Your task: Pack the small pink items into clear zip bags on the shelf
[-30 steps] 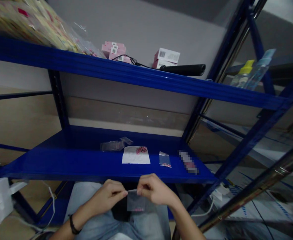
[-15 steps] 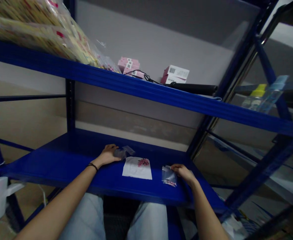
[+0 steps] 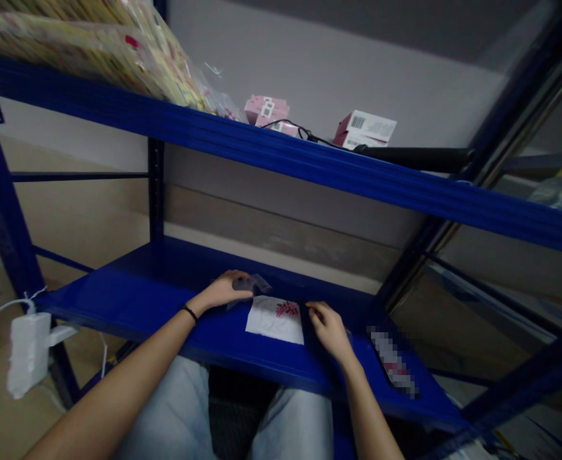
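My left hand (image 3: 224,289) lies on the far part of the blue steel shelf (image 3: 137,287), its fingers over a clear plastic bag (image 3: 252,284) that sticks out to the right. My right hand (image 3: 327,330) is curled at the right edge of a white paper sheet (image 3: 274,321), and any small bag there is hidden. On that sheet lies a cluster of small pink items (image 3: 287,309). To the right of my right hand, a pixelated, blurred flat item (image 3: 391,361) rests on the shelf.
Overhead, a blue shelf beam (image 3: 281,160) carries a large patterned plastic pack (image 3: 94,51), pink boxes (image 3: 266,112), a white box (image 3: 364,128) and a black cylinder (image 3: 415,158). A white power adapter (image 3: 29,345) hangs at left. My jeans-clad legs (image 3: 166,415) sit below.
My right hand has moved left from the small clear bag to the paper's edge, and that bag no longer shows. The whole view has shifted, bringing the blurred item back into sight.
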Demonstrator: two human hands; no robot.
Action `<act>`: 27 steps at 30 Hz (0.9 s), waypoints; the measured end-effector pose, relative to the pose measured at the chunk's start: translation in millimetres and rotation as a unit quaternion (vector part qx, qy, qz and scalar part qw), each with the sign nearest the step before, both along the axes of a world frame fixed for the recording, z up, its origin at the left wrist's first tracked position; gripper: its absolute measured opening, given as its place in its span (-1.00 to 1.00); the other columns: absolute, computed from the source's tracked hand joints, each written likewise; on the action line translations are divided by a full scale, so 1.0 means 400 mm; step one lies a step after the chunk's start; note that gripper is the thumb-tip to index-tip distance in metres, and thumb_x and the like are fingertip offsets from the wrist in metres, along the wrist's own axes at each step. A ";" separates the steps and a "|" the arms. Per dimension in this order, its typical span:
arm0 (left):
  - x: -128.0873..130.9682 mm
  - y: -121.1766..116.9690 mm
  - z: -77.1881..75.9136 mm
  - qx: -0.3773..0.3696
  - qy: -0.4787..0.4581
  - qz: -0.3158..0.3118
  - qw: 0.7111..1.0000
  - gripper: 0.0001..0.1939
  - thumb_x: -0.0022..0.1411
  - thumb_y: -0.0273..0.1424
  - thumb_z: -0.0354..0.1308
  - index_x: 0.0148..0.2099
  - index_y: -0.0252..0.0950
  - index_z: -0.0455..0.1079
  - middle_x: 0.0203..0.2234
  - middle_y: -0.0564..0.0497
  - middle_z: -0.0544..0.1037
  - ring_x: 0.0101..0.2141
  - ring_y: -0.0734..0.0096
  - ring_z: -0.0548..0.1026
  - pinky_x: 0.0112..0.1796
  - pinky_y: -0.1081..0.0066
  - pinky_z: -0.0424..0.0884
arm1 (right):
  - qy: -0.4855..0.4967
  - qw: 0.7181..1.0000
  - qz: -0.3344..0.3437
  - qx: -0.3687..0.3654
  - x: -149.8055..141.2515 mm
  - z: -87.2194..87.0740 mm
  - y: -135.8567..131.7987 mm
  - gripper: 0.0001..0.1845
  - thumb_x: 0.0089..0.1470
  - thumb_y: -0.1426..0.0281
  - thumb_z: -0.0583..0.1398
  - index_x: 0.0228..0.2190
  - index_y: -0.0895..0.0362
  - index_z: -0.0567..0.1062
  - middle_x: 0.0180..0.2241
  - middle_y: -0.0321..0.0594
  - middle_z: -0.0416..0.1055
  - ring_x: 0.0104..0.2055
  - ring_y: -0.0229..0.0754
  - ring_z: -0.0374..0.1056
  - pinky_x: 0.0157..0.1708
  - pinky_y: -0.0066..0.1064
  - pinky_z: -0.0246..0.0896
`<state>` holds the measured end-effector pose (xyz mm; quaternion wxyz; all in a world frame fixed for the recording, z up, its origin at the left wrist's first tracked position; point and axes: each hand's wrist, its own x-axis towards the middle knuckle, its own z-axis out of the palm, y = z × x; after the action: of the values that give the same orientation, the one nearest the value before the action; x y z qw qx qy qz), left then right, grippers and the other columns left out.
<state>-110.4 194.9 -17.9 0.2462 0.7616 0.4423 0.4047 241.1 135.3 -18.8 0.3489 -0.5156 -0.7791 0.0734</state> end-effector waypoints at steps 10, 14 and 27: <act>0.208 -0.200 -0.107 -0.169 -0.438 -0.135 0.873 -0.57 0.21 -0.22 0.21 0.08 -0.30 0.42 -0.06 -0.13 0.50 -0.09 0.20 0.44 -0.13 0.36 0.31 | -0.045 0.997 0.062 0.029 -0.164 -0.110 0.047 -0.72 0.12 0.53 0.07 -0.23 0.12 0.55 -0.19 -0.12 0.49 -0.07 -0.08 0.36 0.04 -0.23 0.22; 0.217 -0.202 -0.129 -0.182 -0.473 -0.098 0.856 -0.56 0.20 -0.19 0.22 0.07 -0.29 0.43 -0.03 -0.13 0.48 -0.12 0.23 0.43 -0.19 0.41 0.31 | -0.050 0.996 0.053 0.053 -0.170 -0.135 0.050 -0.74 0.19 0.47 0.07 -0.21 0.11 0.54 -0.17 -0.09 0.48 -0.02 -0.06 0.34 0.10 -0.19 0.17; 0.209 -0.217 -0.115 -0.208 -0.488 -0.113 0.840 -0.55 0.17 -0.14 0.25 0.01 -0.31 0.47 -0.25 -0.08 0.50 -0.31 0.37 0.43 -0.29 0.45 0.27 | -0.069 0.996 0.045 0.042 -0.173 -0.146 0.052 -0.78 0.23 0.44 0.07 -0.24 0.10 0.53 -0.18 -0.09 0.45 -0.08 -0.07 0.36 0.00 -0.26 0.25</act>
<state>-26.7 108.2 -64.0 0.6271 0.4405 0.2498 0.5918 172.0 156.2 -77.4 0.3119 -0.4683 -0.8265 0.0203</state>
